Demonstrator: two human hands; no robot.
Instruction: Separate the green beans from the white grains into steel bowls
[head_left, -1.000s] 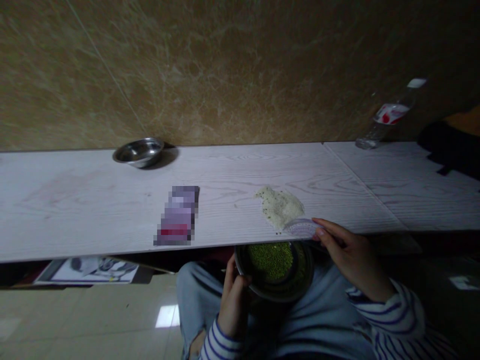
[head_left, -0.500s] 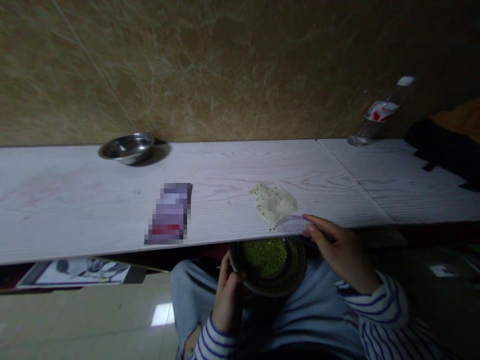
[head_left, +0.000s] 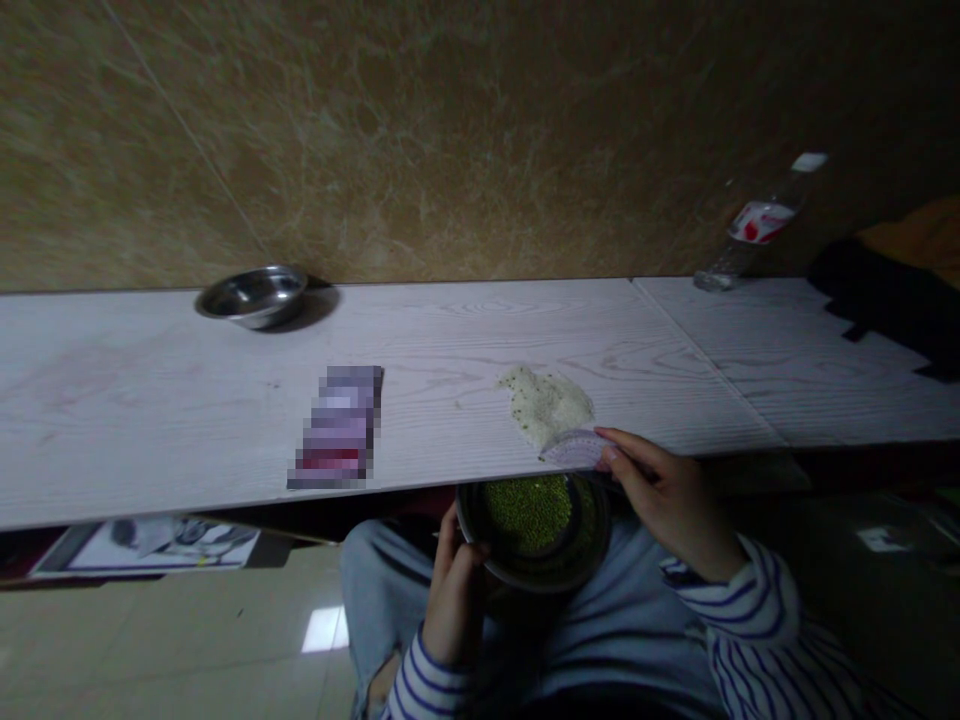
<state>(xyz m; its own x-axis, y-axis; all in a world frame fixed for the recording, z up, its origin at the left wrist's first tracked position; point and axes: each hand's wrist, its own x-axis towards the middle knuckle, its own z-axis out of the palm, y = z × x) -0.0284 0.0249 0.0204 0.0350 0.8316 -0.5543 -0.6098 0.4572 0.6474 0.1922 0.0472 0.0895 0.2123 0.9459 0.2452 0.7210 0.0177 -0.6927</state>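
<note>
My left hand (head_left: 456,590) grips the left rim of a metal bowl (head_left: 592,550), held below the table's front edge above my lap. Green mung beans (head_left: 529,512) lie in this bowl. Between the thumb and fingers of my right hand (head_left: 664,490) is a clear, purplish protractor (head_left: 574,448), its curved edge against the tabletop. Just beyond the protractor spreads a pile of white rice (head_left: 551,405), with some dark or green beans scattered in it, mostly at its left side. A few beans lie by the protractor's left tip, near the table edge.
An upright metal bowl (head_left: 253,297) stands by the wall at the back left. A blurred-out purple rectangular item (head_left: 337,425) lies left of the rice. At the back right are a plastic bottle (head_left: 757,225) and dark cloth (head_left: 885,290).
My right hand and the protractor have shifted slightly left along the front edge of the rice. The left hand and the bowl of mung beans are almost unmoved.
</note>
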